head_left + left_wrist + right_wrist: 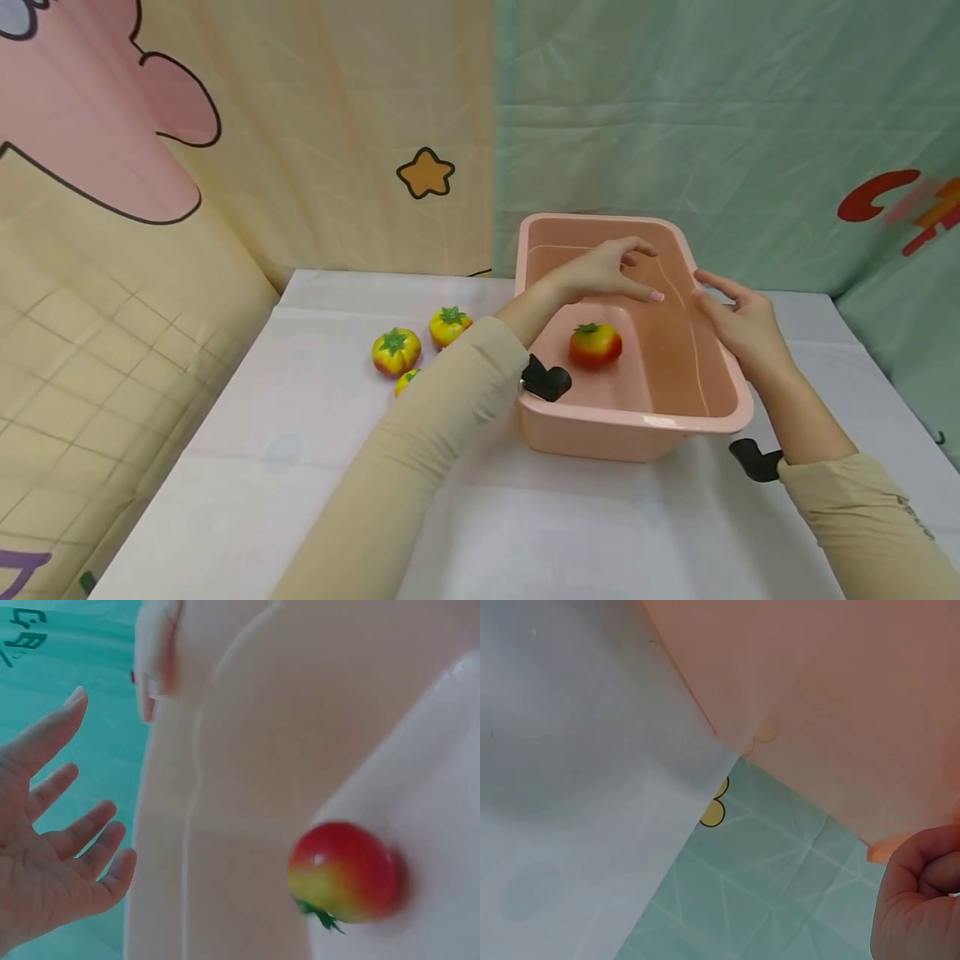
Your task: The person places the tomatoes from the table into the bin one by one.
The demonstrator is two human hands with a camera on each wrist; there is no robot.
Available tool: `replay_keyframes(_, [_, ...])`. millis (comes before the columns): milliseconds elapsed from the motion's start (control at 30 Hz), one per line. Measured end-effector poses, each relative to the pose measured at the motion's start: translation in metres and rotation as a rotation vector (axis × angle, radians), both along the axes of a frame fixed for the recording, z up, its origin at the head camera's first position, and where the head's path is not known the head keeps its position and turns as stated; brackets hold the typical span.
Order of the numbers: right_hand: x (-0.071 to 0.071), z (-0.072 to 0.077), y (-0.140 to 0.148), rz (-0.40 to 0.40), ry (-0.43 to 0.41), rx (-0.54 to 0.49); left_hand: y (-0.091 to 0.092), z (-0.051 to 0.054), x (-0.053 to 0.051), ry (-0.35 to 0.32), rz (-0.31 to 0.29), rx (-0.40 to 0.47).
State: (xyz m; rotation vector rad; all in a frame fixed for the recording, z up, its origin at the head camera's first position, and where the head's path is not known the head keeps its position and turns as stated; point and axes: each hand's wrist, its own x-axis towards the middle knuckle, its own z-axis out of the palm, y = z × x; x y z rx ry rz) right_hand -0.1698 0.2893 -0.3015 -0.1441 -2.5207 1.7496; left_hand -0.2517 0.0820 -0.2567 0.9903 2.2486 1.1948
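Pink plastic for the tub (637, 421), placed right of centre in the head view, upon a white tabletop (225, 500). Inside the tub, on its floor, one tomato (595, 346), red in the lower part and yellow above, with green leaves on top. Above this tomato in the frame, over the inside of the tub, the left hand (609, 271), released, with thumb and fingers well apart. In the left wrist view, same hand at the left of the frame, palm visible and fingers loosely spread, and the tomato at lower right, apart from the fingers. At the right rim of the tub, the right hand (742, 325), grasping the edge with thumb and fingers; in the right wrist view, at lower right, fingers curled by the lip of the tub.

Near the middle of the head view, left of the tub, three more on the tabletop: left tomato (396, 352), upper tomato (448, 325) and lower tomato (404, 383), this last partly hidden behind the beige left sleeve (420, 446). At lower right, similar right sleeve (862, 517). Across the upper frame, a curtain (712, 125), beige at left with an orange star (425, 173), green at right.
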Motion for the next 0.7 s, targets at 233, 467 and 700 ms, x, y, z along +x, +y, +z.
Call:
replay_keyframes(233, [0.000,0.003,0.005,-0.012,-0.012,0.002,-0.030,0.043,0.003,0.016,-0.102,0.103])
replay_keyframes(467, [0.001,0.000,0.004,-0.002,0.014,-0.110,-0.098,0.059,0.006,0.116,-0.079,0.129])
replay_keyframes(700, [0.007,0.001,0.010,-0.029,-0.020,-0.049,-0.186,0.037,0.006,0.098,0.093,0.156])
